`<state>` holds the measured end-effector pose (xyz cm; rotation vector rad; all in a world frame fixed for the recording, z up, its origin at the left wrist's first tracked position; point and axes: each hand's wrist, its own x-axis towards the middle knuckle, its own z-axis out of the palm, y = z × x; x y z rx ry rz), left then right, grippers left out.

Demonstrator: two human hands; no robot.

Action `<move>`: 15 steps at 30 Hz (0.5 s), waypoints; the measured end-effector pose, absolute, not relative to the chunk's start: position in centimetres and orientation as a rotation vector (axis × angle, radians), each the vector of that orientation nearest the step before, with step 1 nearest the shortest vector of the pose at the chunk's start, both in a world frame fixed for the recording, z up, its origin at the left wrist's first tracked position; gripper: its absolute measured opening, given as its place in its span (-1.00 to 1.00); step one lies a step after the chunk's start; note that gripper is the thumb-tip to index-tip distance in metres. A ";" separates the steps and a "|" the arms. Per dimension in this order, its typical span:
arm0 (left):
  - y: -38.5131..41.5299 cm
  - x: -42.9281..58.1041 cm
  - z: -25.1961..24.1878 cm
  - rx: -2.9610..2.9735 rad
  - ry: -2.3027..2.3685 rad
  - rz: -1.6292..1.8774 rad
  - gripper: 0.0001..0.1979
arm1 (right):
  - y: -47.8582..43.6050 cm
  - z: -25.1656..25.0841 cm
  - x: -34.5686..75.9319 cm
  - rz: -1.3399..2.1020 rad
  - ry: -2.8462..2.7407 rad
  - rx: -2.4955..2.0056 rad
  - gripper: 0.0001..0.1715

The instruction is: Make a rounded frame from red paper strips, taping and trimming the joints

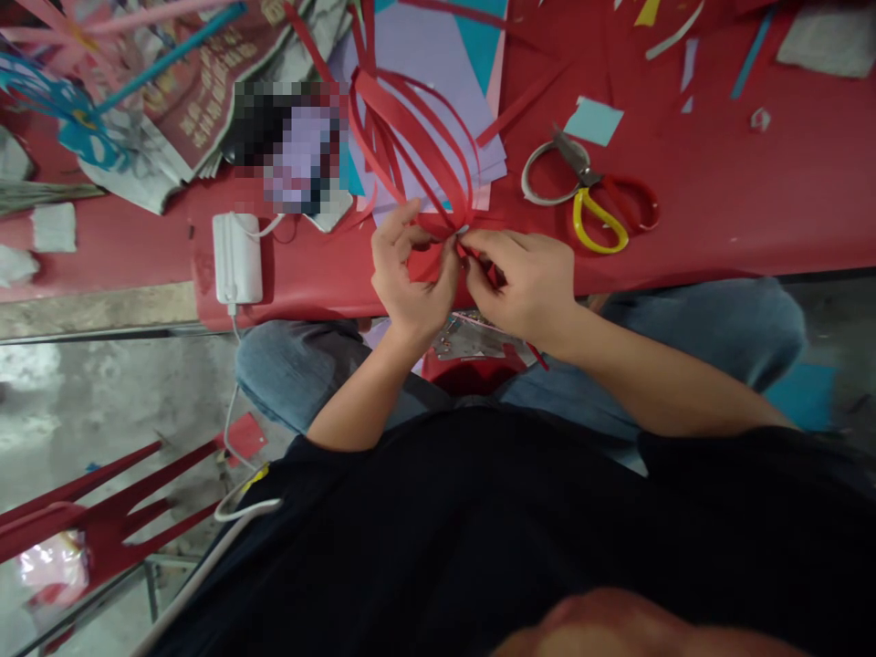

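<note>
Between both hands is a looped bundle of red paper strips (pixel 414 123), its gathered end at my fingertips and its loops spreading away over the table. My left hand (pixel 414 269) pinches the gathered end from the left, the other fingers curled loosely. From the right, my right hand (pixel 520 278) pinches the same end with thumb and forefinger. A small whitish bit shows at the gathered point; what it is I cannot tell. Scissors (pixel 589 182) with one yellow and one red handle lie right of the strips, beside a roll of tape (pixel 547 173).
Purple paper sheets (pixel 424 55) lie under the strips on the red table (pixel 739 201). To the left are a white power bank (pixel 237 258) with a cable, a newspaper (pixel 198 100) and a blue paper flower (pixel 88 128). A light-blue paper piece (pixel 594 121) lies behind the scissors.
</note>
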<state>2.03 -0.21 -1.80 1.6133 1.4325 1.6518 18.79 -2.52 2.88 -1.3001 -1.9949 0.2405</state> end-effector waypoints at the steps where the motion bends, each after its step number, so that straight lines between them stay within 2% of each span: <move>1: -0.1 2.0 -1.9 1.594 1.444 1.657 -0.34 | -2.5 2.9 18.8 0.241 -1.999 -1.295 -0.62; 7: 0.4 1.9 -2.3 1.515 1.324 1.696 -0.30 | -2.7 2.8 18.8 0.304 -2.047 -1.350 -0.61; 15: 0.2 3.6 -0.5 1.549 1.292 1.958 -0.47 | -3.0 2.5 18.5 0.347 -2.011 -1.301 -0.56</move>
